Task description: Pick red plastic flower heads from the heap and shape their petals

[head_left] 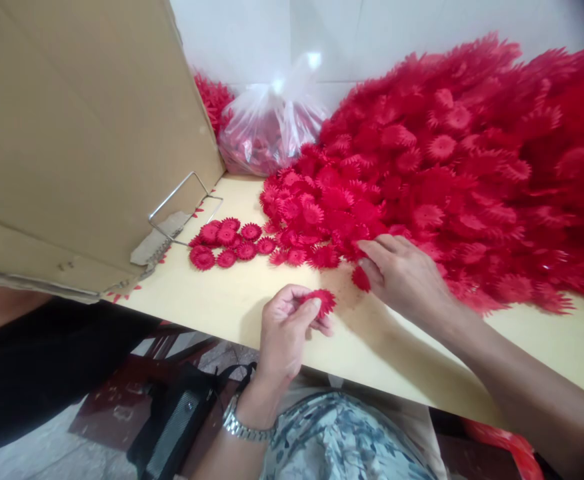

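My left hand pinches a red flower-shaped piece with a toothed rim between thumb and fingers, above the table's front part. To its right, my right hand reaches to the near edge of a large heap of similar red pieces. Its fingers are curled, with a small red piece at the thumb tip; the fingertips are partly hidden. A small group of darker, thicker red rosettes lies on the table left of the heap, several of them stacked.
A tall cardboard sheet walls off the left side. A bent metal wire stand rests by it. A tied clear plastic bag with red contents stands at the back wall. The pale yellow table ends near my lap. Another person's dark clothing shows at left.
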Available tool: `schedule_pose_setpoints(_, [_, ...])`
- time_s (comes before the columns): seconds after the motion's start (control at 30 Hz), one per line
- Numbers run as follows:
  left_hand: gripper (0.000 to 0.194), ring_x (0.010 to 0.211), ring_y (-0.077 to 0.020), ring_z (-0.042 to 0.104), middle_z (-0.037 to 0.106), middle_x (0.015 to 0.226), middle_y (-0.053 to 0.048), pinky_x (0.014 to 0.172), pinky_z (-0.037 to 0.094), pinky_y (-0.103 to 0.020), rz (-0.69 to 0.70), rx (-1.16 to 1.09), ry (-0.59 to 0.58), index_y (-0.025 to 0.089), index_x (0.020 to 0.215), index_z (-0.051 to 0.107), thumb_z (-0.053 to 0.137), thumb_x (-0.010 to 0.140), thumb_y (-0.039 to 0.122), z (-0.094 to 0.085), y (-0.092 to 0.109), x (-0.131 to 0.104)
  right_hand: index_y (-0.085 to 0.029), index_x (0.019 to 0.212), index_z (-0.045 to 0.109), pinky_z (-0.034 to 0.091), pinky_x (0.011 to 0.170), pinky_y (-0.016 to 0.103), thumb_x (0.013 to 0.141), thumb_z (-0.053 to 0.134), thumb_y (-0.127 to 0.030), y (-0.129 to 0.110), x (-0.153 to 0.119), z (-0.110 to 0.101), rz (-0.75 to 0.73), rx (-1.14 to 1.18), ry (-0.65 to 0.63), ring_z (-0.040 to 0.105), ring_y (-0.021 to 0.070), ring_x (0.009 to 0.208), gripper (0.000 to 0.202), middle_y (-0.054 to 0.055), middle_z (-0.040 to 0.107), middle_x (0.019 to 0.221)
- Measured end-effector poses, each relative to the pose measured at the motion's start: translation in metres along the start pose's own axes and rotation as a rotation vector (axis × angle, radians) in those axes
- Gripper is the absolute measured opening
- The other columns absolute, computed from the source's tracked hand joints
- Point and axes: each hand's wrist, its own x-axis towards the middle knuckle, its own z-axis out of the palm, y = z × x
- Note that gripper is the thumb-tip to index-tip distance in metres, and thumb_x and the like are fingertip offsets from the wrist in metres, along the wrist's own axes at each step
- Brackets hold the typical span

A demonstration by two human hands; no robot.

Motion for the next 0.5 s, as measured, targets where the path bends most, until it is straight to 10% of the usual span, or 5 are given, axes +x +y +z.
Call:
schedule_pose_setpoints(0.17, [0.012,0.042,-0.0072,0.051,0.057,0.05,0.003,0.042,0.04,-0.019,0.009,0.01,0.016,0.013,0.069,0.059,0.067,0.069,0.023,0.002,-0.004,0.005,-0.013,0.11,0.063,0.047,0.075,0.036,0.087,0.047,-0.022,-0.007,-0.002,-0.011,-0.069,0.103,0.024,0.058,0.0245,0.088,0.029,0.014,0.063,0.1])
schedule_pose_setpoints(0.5, [0.026,0.041,-0.0024,0.038,0.05,0.051,0.006,0.039,0.027,-0.015,0.048,-0.006,-0.001,0.014,0.059,0.055,0.07,0.069,0.032,0.004,-0.004,0.003,-0.018,0.081,0.059,0.043,0.057,0.023,0.082,0.061,-0.033,-0.038,-0.007,-0.013,0.149,0.953,-0.349,0.055,0.0112,0.065,0.015,0.001,0.061,0.072])
